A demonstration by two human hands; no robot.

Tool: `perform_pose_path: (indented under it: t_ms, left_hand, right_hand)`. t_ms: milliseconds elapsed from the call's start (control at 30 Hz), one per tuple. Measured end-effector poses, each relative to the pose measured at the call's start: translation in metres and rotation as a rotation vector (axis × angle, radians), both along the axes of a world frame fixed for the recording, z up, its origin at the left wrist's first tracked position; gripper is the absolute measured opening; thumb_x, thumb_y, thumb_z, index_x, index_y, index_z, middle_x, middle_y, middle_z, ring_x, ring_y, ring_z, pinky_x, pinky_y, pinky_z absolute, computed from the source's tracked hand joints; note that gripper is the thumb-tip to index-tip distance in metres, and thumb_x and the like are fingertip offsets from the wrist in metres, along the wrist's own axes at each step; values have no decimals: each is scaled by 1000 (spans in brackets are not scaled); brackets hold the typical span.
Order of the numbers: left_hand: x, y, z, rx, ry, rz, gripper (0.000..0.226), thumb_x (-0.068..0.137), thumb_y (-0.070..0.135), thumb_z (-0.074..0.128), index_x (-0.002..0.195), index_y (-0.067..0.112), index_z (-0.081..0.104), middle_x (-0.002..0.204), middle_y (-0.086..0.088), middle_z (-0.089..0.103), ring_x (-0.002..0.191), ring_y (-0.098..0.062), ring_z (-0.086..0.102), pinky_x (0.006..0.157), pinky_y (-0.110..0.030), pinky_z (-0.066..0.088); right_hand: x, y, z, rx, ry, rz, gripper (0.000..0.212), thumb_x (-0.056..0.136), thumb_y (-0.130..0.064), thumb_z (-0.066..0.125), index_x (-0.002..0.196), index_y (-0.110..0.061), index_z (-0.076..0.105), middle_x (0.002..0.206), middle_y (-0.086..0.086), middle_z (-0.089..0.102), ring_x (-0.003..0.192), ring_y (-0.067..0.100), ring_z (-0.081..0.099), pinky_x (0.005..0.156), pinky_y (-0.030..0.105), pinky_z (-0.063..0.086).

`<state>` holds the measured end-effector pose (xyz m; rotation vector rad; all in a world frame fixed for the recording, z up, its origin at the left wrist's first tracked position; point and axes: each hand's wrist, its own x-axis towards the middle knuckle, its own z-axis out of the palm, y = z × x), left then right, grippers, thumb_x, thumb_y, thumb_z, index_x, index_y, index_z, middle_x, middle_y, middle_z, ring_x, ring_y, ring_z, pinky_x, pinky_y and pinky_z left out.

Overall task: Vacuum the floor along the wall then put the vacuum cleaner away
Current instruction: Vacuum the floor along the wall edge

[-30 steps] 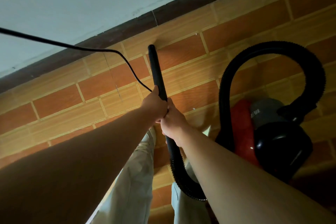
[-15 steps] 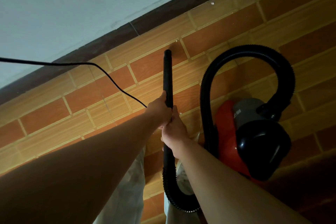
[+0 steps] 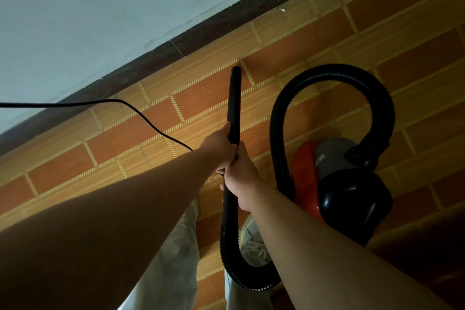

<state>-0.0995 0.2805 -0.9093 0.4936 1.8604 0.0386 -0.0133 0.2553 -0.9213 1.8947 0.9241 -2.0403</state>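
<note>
Trailing cord (image 3: 141, 114) crosses floor (image 3: 314, 40) beside wand (image 3: 234, 103).

Across the last second the black rigid vacuum tube (image 3: 234, 103) swings from a leftward lean to nearly straight up the view. Its tip, which touched the dark brown skirting board (image 3: 161, 58) a second ago, now sits back on the orange brick-pattern floor tiles (image 3: 201, 98), clear of the board. The red and black canister vacuum cleaner (image 3: 337, 184) and its ribbed black hose loop (image 3: 334, 70) appear further left and lower. The thin black power cord (image 3: 141, 113) lies lower across the view.
</note>
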Motion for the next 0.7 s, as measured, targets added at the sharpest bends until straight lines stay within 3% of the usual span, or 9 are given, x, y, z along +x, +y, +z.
perform_pose_path:
  t_ms: [67, 167, 233, 300, 367, 467, 600, 700]
  left_hand:
    - [0, 3, 2, -3, 2, 16, 72, 102, 14, 53, 159, 39, 16, 114, -13, 64, 92, -33, 69, 77, -46, 62]
    - [-2, 10, 5, -5, -5, 41, 72, 101, 15, 55, 158, 38, 19, 100, -7, 63, 90, -32, 69, 76, -46, 62]
    - [-3, 13, 7, -4, -15, 78, 72, 100, 14, 56, 158, 37, 20, 95, -4, 61, 87, -31, 69, 74, -44, 63]
    - [-5, 15, 8, 6, -24, 148, 71, 99, 14, 56, 158, 36, 23, 104, -8, 64, 89, -33, 70, 76, -47, 62]
    - [-8, 22, 8, 28, -29, 187, 69, 99, 12, 55, 158, 34, 25, 114, -14, 64, 93, -35, 69, 79, -49, 62]
    - [-22, 32, 7, 49, -33, 236, 70, 99, 9, 54, 158, 32, 24, 122, -17, 62, 100, -38, 67, 82, -52, 60]
    - [-40, 42, 9, 33, -53, 278, 71, 99, 9, 56, 158, 33, 25, 123, -17, 61, 99, -39, 67, 79, -54, 61]
    - [-48, 47, 10, 37, -75, 258, 70, 100, 11, 56, 158, 34, 24, 121, -17, 62, 95, -35, 68, 79, -52, 61]
  right_hand:
    - [0, 8, 2, -11, 20, 10, 65, 107, -27, 43, 158, -52, 11, 129, 10, 65, 113, 32, 65, 95, 55, 53]
    - [1, 19, 8, -17, 7, 32, 62, 107, -25, 42, 159, -48, 16, 133, 13, 63, 115, 35, 65, 95, 54, 56]
    - [0, 28, 13, -17, 1, 60, 56, 108, -25, 37, 158, -44, 22, 126, 17, 66, 105, 36, 69, 86, 49, 59]
    - [-2, 35, 15, -9, 5, 84, 53, 108, -23, 36, 156, -42, 26, 115, 17, 70, 85, 32, 69, 71, 43, 59]
    - [-5, 46, 17, 10, 0, 112, 53, 108, -22, 36, 156, -44, 26, 112, 15, 71, 76, 29, 65, 64, 39, 57]
    - [-19, 61, 16, 26, 0, 195, 53, 108, -22, 36, 156, -43, 26, 118, 19, 68, 78, 32, 65, 71, 43, 59]
    - [-37, 74, 17, 50, -13, 273, 48, 108, -25, 37, 154, -36, 30, 125, 20, 66, 91, 32, 62, 93, 56, 57]
    - [-45, 79, 19, 56, -43, 256, 46, 108, -22, 38, 151, -39, 32, 119, 18, 69, 82, 32, 62, 85, 52, 61]
